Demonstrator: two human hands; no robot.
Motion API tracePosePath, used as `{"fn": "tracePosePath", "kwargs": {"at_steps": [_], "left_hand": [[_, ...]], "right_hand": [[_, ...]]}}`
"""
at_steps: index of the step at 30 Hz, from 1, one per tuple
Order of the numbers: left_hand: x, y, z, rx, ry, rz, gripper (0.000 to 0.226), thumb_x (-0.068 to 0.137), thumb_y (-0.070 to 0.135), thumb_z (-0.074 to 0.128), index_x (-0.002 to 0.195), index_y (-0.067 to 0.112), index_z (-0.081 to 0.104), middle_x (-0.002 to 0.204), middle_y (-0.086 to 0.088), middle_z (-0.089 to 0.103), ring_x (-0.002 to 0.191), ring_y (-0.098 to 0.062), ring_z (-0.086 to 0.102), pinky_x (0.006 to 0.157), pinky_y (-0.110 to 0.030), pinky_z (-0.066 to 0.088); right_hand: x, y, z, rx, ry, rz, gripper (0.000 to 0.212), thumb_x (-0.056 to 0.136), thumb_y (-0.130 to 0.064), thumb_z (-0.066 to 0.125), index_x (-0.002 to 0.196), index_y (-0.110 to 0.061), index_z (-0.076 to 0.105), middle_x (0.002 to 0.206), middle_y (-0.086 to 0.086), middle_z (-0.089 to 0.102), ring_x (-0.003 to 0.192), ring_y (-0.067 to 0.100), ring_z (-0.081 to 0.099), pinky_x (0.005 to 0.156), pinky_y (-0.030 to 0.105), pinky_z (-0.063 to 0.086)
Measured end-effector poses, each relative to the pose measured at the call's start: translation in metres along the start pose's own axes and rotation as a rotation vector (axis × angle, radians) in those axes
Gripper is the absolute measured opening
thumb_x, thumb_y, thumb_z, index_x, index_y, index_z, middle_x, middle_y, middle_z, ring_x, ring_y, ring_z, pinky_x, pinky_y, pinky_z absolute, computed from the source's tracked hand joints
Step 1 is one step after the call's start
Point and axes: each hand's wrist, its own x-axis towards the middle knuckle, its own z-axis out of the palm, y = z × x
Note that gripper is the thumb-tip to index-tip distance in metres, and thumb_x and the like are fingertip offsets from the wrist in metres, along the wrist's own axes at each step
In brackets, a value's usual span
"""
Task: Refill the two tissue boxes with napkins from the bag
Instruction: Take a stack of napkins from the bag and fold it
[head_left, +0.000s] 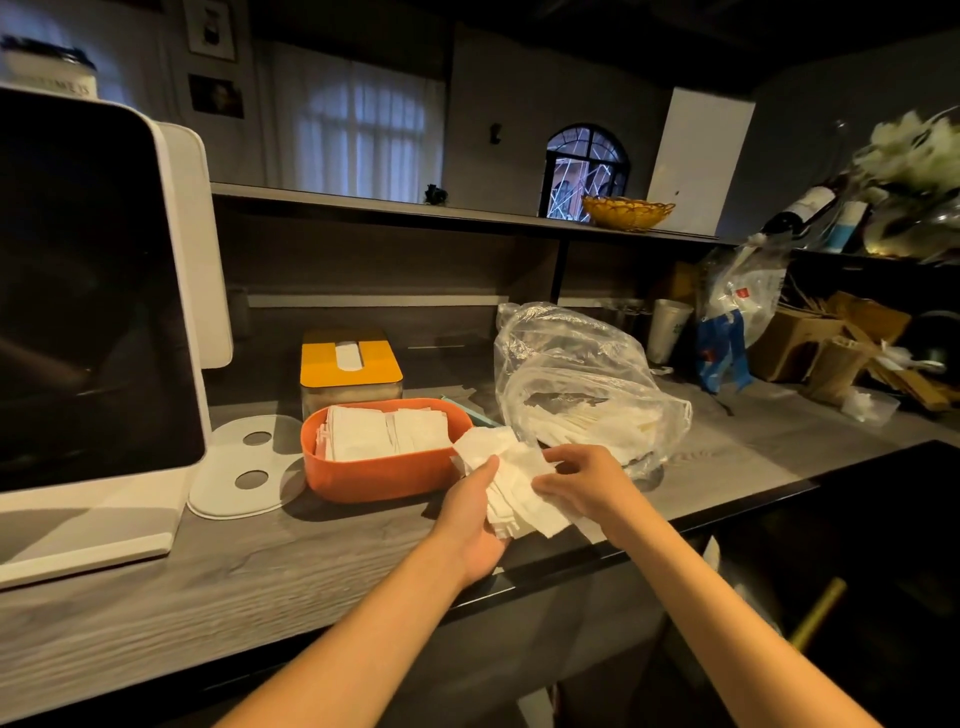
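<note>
1. L hand (475, 512) grips a napkin stack (519, 486) from below, thumb on top, above the table (260, 561) edge.
2. R hand (582, 480) pinches the same stack's right side, fingers curled.
3. Orange box (382, 475), lid off, full of napkins, sits just left of the stack.
4. Yellow-lid box (350, 366) behind it, closed, w/ 1 napkin showing in the slot.
5. Clear bag (576, 374) lies right of both boxes, w/ more napkins inside.

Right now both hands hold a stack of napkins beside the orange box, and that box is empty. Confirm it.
Not quite: the orange box already holds napkins. The head view shows it. Both the left hand and right hand do hold the napkin stack beside it.
</note>
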Motion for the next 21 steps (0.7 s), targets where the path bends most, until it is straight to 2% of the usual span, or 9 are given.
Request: {"fn": "tracePosePath", "kwargs": {"at_steps": [4,8,11,13,16,18,21], "left_hand": [[-0.004,0.001,-0.001,-0.014,0.012,-0.008,0.043,0.102,0.023,0.053,0.144,0.017,0.047,0.126,-0.015,0.067,0.103,-0.037,0.07,0.083,-0.052,0.059],[-0.01,0.001,0.002,-0.079,0.007,0.028,0.039,0.101,0.025,0.056,0.139,0.018,0.051,0.123,-0.016,0.068,0.101,-0.037,0.069,0.088,-0.054,0.056],[-0.013,0.005,0.001,-0.126,0.006,0.028,0.037,0.101,0.026,0.054,0.137,0.016,0.052,0.121,-0.018,0.068,0.101,-0.039,0.068,0.09,-0.055,0.054],[-0.015,0.007,0.0,-0.127,-0.005,0.025,0.037,0.103,0.024,0.05,0.137,0.012,0.053,0.119,-0.019,0.069,0.101,-0.038,0.068,0.088,-0.053,0.054],[-0.015,0.01,-0.004,-0.123,0.001,0.029,0.038,0.102,0.021,0.052,0.139,0.015,0.051,0.118,-0.019,0.069,0.102,-0.039,0.067,0.079,-0.053,0.055],[-0.016,0.011,-0.006,-0.101,0.014,0.02,0.04,0.099,0.021,0.056,0.139,0.018,0.051,0.117,-0.018,0.068,0.102,-0.039,0.067,0.073,-0.05,0.056],[-0.015,0.01,-0.007,-0.052,0.008,-0.009,0.038,0.095,0.039,0.06,0.131,0.026,0.056,0.119,-0.019,0.068,0.108,-0.039,0.065,0.071,-0.047,0.057]], "right_hand": [[-0.002,-0.004,-0.014,-0.106,-0.008,-0.057,0.019,0.08,-0.018,0.08,0.096,-0.021,0.071,0.078,-0.007,0.068,0.068,0.006,0.061,0.06,0.02,0.05],[-0.003,0.0,-0.012,-0.103,0.023,-0.095,0.008,0.079,-0.019,0.08,0.083,-0.019,0.073,0.074,-0.006,0.069,0.064,0.004,0.06,0.05,0.015,0.044],[-0.003,0.003,-0.012,0.024,0.024,-0.1,0.005,0.08,-0.017,0.079,0.08,-0.016,0.074,0.071,-0.003,0.069,0.06,0.005,0.058,0.047,0.014,0.044],[-0.003,0.003,-0.011,0.108,0.045,-0.115,0.007,0.083,-0.014,0.076,0.079,-0.019,0.073,0.076,-0.002,0.07,0.071,0.01,0.063,0.057,0.017,0.051],[0.0,0.003,-0.015,0.264,0.176,-0.163,0.013,0.084,-0.008,0.073,0.077,-0.019,0.072,0.08,0.003,0.072,0.081,0.018,0.067,0.075,0.027,0.056],[0.003,-0.001,-0.019,0.395,0.2,-0.204,0.012,0.086,-0.004,0.07,0.078,-0.013,0.073,0.075,0.005,0.07,0.072,0.017,0.064,0.068,0.026,0.055],[0.005,-0.011,-0.019,0.494,0.073,-0.231,0.012,0.09,-0.003,0.063,0.08,-0.007,0.069,0.07,0.004,0.063,0.064,0.014,0.056,0.055,0.023,0.046]]}}
